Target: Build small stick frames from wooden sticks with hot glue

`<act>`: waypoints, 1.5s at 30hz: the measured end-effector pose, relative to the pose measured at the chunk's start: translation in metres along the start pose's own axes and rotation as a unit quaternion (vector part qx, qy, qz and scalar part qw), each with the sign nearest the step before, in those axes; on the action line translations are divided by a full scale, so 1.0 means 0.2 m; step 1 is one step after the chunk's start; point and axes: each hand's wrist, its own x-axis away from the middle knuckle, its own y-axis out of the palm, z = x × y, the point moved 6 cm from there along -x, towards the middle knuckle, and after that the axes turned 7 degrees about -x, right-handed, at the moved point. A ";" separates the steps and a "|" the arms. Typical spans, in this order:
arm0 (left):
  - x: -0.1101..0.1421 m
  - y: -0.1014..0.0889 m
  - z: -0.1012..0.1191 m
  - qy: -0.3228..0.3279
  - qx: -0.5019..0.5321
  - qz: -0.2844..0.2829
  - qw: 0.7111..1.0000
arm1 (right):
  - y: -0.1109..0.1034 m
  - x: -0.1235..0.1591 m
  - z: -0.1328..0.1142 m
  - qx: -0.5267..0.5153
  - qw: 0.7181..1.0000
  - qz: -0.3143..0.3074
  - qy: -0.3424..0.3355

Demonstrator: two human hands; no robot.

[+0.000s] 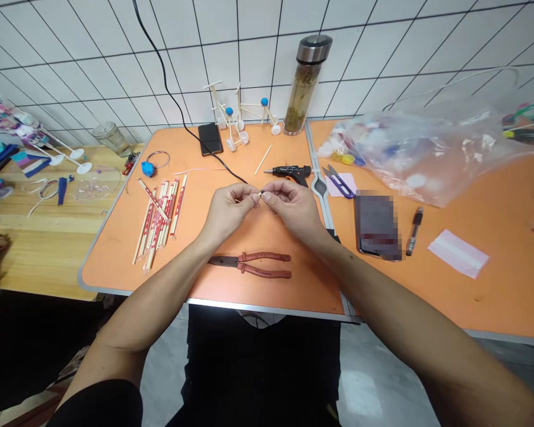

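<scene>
pinching sm. piece btwn l. hand & r. hand, both grips nearly closed on it.

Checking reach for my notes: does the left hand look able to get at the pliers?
Probably yes: the pliers lie on the orange table with nothing over their handles, though the left hand and right hand seem to be pinching a small piece together.

Nothing legible. Red print on packets, left of left hand; faint marks on pliers, bodyward of it. Too small.
</scene>
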 end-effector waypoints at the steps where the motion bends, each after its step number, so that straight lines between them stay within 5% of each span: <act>1: 0.00 0.00 0.00 0.000 0.004 -0.004 1.000 | 0.00 0.00 0.00 0.000 1.000 -0.001 -0.002; 45: 0.01 0.01 -0.01 0.023 -0.045 0.002 0.999 | 0.01 0.00 -0.01 0.009 1.000 -0.002 -0.015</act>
